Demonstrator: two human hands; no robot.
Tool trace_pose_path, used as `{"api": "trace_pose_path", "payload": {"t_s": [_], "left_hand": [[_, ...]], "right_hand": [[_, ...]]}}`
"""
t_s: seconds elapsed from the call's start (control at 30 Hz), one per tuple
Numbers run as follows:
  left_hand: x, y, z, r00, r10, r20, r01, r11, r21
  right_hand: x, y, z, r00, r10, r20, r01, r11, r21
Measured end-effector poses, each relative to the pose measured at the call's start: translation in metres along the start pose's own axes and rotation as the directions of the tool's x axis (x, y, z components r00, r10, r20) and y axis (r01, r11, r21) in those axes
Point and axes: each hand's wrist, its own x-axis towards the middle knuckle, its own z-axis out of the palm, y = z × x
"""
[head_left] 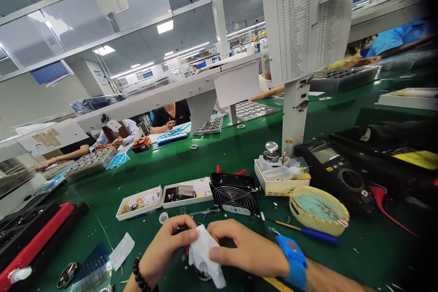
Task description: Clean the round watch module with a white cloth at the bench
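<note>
My right hand, with a blue wrist strap behind it, pinches a crumpled white tissue between thumb and fingers. Close against the tissue's left side, my left hand is closed, thumb against the curled index finger. Something dark shows between those fingers, mostly hidden, and I cannot make out what it is. A dark beaded bracelet circles the left wrist. Below the tissue a small round shiny edge peeks out, largely covered.
Ahead on the green bench are small parts trays, a black fan, a round yellow tub and a blue-handled screwdriver. A black meter-like device stands right, a red-edged black tray left. Co-workers sit across the bench.
</note>
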Motion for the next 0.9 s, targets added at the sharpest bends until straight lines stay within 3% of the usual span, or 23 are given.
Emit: {"api": "trace_pose_path", "payload": {"t_s": [0.27, 0.47, 0.9], "left_hand": [[0.0003, -0.0025, 0.0000, 0.993, -0.111, -0.044, 0.112, 0.994, 0.013], [0.0010, 0.0021, 0.0043, 0.989, -0.120, -0.083, 0.122, 0.992, 0.019], [0.0015, -0.0027, 0.0010, 0.994, -0.087, -0.066, 0.091, 0.995, 0.050]], "right_hand": [[-0.0002, 0.0002, -0.0019, 0.999, -0.033, -0.007, 0.033, 0.994, 0.103], [0.0003, -0.0052, -0.0068, 1.000, -0.015, 0.000, 0.015, 0.984, 0.175], [0.0007, 0.0023, -0.0055, 0.999, 0.033, 0.022, -0.035, 0.996, 0.076]]}}
